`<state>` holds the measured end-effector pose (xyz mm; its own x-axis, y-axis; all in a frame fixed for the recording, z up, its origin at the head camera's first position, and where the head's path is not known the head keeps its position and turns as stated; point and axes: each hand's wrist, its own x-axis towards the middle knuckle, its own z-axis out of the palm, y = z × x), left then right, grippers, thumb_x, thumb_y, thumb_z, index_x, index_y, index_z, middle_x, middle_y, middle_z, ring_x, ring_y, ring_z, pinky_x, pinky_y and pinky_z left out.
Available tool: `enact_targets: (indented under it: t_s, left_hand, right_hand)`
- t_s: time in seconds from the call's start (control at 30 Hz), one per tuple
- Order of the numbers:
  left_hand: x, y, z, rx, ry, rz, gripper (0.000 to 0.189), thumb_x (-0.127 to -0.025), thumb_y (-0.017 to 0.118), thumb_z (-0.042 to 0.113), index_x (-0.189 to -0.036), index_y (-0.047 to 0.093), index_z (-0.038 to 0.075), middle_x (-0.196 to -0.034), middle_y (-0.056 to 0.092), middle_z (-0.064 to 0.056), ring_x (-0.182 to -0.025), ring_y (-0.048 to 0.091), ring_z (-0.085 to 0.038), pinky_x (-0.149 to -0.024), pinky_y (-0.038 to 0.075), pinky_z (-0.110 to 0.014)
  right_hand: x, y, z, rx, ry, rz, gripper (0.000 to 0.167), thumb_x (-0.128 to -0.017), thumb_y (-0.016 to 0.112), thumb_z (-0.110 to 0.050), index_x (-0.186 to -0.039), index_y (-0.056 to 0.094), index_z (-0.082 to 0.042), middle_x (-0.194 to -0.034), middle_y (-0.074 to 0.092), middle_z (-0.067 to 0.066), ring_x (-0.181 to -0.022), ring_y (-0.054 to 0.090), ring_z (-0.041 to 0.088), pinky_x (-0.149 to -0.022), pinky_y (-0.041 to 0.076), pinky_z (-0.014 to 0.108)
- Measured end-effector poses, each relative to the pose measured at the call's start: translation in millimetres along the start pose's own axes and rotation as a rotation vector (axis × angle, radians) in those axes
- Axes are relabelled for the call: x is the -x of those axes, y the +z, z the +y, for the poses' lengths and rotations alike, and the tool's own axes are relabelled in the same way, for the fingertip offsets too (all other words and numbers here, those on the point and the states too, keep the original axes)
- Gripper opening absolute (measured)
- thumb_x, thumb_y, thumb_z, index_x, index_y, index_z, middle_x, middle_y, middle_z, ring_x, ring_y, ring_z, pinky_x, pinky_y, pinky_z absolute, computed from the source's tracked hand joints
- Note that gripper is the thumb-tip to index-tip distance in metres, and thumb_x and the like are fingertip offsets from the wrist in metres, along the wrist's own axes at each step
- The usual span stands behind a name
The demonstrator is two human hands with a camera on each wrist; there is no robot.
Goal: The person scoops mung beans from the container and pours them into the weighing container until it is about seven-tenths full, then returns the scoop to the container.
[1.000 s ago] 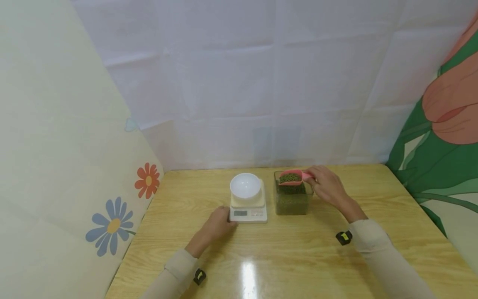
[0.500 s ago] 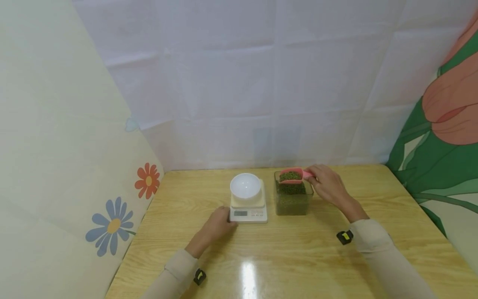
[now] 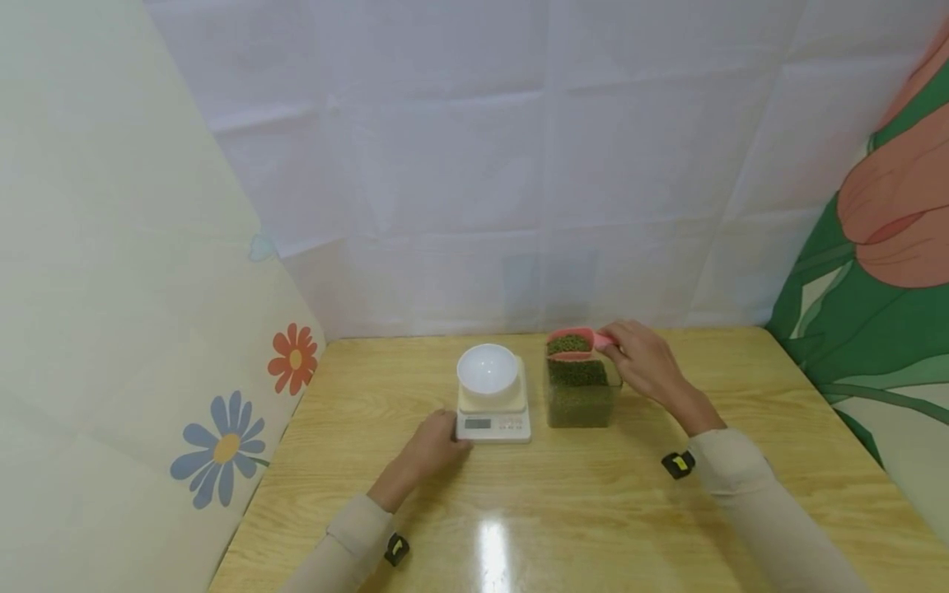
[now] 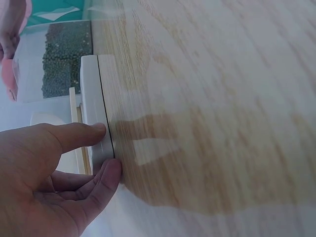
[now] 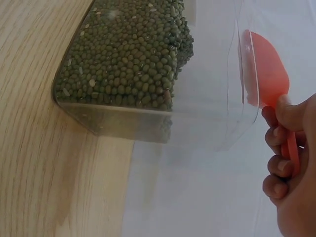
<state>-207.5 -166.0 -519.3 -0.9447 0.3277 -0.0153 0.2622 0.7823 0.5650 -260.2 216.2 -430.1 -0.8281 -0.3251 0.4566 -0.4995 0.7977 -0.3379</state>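
My right hand grips the handle of a pink scoop, its fingers curled round it in the right wrist view. A heap of mung beans lies in the scoop, held level just above the rim of a clear container. That container is part filled with more green mung beans. To its left, a white bowl stands on a digital kitchen scale. My left hand holds the scale's near left corner between thumb and fingers. The display's digits are too small to read.
The wooden table carries the scale and the container side by side near its back edge. Behind it hangs a white cloth. Flower-patterned panels stand at left and right.
My right hand has lifted the loaded scoop slightly and shifted it a little left, over the container's back left. The left hand, scale and bowl have stayed put.
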Motion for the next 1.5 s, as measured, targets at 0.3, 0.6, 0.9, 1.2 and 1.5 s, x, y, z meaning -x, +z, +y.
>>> enact_targets:
  t_s: [0.3,0.6,0.9,1.2,1.5]
  left_hand:
    - [1.3,-0.5,1.1,-0.009,0.006,0.007,0.027,-0.091,0.081,0.013,-0.11,0.072,-0.004,-0.092,0.068,-0.009,-0.082,0.056,-0.018,-0.074,0.056,-0.036]
    - [0.7,0.8,-0.4,0.002,-0.001,0.002,0.027,-0.091,0.081,0.012,-0.112,0.072,-0.003,-0.093,0.068,-0.009,-0.083,0.055,-0.018,-0.075,0.056,-0.036]
    - [0.5,-0.2,0.6,0.005,-0.005,0.004,0.027,-0.091,0.081,0.012,-0.112,0.073,-0.004,-0.095,0.068,-0.011,-0.084,0.057,-0.018,-0.077,0.057,-0.038]
    - [0.0,0.0,1.2,-0.011,-0.012,0.006,0.027,-0.09,0.081,0.013,-0.11,0.072,-0.004,-0.095,0.068,-0.01,-0.083,0.056,-0.018,-0.075,0.056,-0.036]
    - [1.1,-0.8,2.3,0.009,-0.017,0.007,0.027,-0.091,0.081,0.012,-0.111,0.072,-0.004,-0.097,0.068,-0.012,-0.084,0.057,-0.019,-0.077,0.058,-0.039]
  right_hand:
    - [-9.3,6,-12,-0.03,-0.038,0.011,0.017,-0.104,0.068,-0.015,-0.11,0.072,0.0,-0.104,0.073,0.017,-0.094,0.065,0.033,-0.079,0.054,0.053]
    - [-20.2,14,-20,-0.036,-0.033,-0.011,0.019,-0.105,0.067,-0.019,-0.112,0.072,-0.002,-0.104,0.073,0.015,-0.095,0.065,0.032,-0.08,0.053,0.051]
    - [-27.7,18,-28,-0.044,-0.035,-0.037,0.022,-0.106,0.066,-0.019,-0.117,0.072,-0.001,-0.11,0.073,0.017,-0.1,0.066,0.034,-0.086,0.056,0.054]
    - [-32.5,20,-34,-0.043,-0.041,-0.047,0.023,-0.106,0.066,-0.021,-0.117,0.073,-0.003,-0.105,0.074,0.013,-0.096,0.065,0.031,-0.082,0.054,0.05]
    - [-37.1,25,-42,-0.041,-0.057,-0.071,0.019,-0.105,0.066,-0.017,-0.115,0.072,-0.003,-0.113,0.075,0.016,-0.105,0.067,0.036,-0.092,0.056,0.055]
